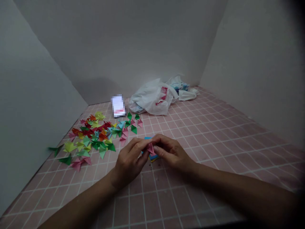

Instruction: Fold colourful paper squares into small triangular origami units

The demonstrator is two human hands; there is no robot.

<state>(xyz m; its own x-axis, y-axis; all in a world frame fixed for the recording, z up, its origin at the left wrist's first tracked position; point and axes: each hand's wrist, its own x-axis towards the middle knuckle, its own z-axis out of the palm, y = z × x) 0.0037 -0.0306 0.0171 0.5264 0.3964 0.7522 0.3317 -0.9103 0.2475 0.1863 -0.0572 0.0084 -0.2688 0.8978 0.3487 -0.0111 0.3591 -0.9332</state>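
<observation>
Between my fingertips is a small folded piece of pink origami paper (pixel 151 149), pointed at its lower end. My left hand (pixel 130 158) pinches it from the left, fingers closed. From the right, my right hand (pixel 172 151) grips it too, with the thumb pressed against its side. Partly hidden behind the hands, a stack of blue and yellow paper squares (pixel 152 157) lies on the tiled-pattern surface. Off to the left spreads a pile of folded paper figures (pixel 95 144) in green, red, yellow, orange, pink and light blue.
A phone (pixel 118 106) with a lit, blurred screen stands behind the paper figures. White plastic bags (pixel 152 97) with red print lie at the back, with another bundle (pixel 182 89) beside them. Pale walls (pixel 143 47) enclose the pink gridded surface (pixel 214 133).
</observation>
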